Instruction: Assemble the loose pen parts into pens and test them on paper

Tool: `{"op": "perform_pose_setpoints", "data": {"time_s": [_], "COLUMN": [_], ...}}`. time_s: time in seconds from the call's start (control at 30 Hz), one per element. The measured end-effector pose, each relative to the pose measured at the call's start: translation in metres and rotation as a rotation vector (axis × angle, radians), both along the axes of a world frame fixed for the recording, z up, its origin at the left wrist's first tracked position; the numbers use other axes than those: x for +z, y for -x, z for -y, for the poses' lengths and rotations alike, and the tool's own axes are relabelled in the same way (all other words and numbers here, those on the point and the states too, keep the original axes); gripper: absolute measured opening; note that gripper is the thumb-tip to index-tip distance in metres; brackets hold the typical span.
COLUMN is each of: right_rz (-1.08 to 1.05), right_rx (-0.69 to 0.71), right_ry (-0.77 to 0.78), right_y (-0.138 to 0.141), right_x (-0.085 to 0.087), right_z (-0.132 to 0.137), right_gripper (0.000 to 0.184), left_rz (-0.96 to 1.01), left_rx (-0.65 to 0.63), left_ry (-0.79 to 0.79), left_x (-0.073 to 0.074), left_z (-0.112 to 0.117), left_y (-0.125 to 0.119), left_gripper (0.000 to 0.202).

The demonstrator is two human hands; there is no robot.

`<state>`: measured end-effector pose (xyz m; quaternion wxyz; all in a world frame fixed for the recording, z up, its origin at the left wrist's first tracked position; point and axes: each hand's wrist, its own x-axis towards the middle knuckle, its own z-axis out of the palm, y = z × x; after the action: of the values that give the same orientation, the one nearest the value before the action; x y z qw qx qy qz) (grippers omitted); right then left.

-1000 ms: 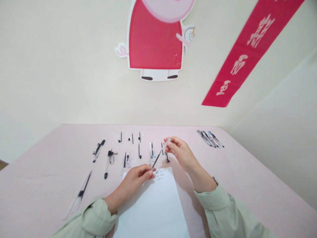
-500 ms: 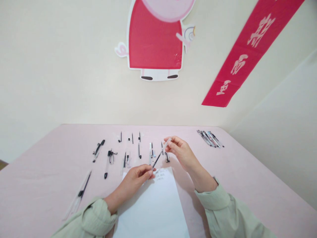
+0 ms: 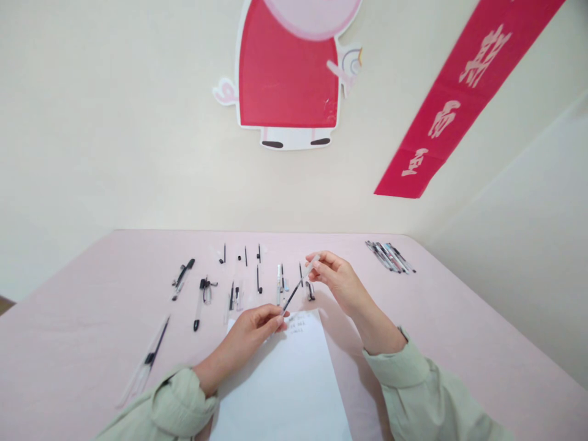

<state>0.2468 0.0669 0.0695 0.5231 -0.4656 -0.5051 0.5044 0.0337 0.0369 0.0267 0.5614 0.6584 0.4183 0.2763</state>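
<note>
Between my hands, a dark pen refill (image 3: pixel 291 296) slants up to the right, its upper end in or against a clear pen barrel (image 3: pixel 313 264). My left hand (image 3: pixel 257 327) pinches the refill's lower end. The barrel is in the closed fingers of my right hand (image 3: pixel 337 278). Below them lies a white sheet of paper (image 3: pixel 285 386) with a few lines of handwriting near its top edge. Beyond my hands are several taken-apart pens, among them a dark refill (image 3: pixel 258 277) and a pale barrel (image 3: pixel 278 283).
On the pink tabletop (image 3: pixel 459 343), more pen parts lie at the left, including a long refill (image 3: pixel 160 339) and a capped pen (image 3: pixel 185 272). A row of pens (image 3: pixel 390 257) rests at the back right. A wall (image 3: pixel 160 184) rises behind the table.
Almost nothing differs. My right hand has shifted very slightly to the right; both hands keep hold of the same pen parts.
</note>
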Motion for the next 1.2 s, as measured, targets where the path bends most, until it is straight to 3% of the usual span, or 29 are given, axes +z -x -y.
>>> {"op": "perform_pose_setpoints", "data": {"time_s": [0.67,0.83,1.03,1.2], "right_rz": [0.044,0.143,0.176,0.193], "right_rx": [0.147,0.162,0.291,0.298], "right_ry": [0.075,0.062,0.118,0.126], "right_y": [0.008,0.003,-0.004,-0.007], "right_x": [0.002,0.004,0.004,0.006], "right_z": [0.006,0.005,0.005,0.006], "right_gripper": [0.026,0.023,0.029,0.026], "left_rz": [0.068,0.031,-0.026,-0.045], "left_rx": [0.061,0.166,0.232,0.251], "left_ry": [0.001,-0.096,-0.313,-0.341], "left_x": [-0.003,-0.01,-0.018,-0.02], "left_z": [-0.001,-0.002,-0.004,-0.006], "left_y": [0.001,0.005,0.009,0.009], "left_gripper": [0.028,0.028,0.025,0.023]}}
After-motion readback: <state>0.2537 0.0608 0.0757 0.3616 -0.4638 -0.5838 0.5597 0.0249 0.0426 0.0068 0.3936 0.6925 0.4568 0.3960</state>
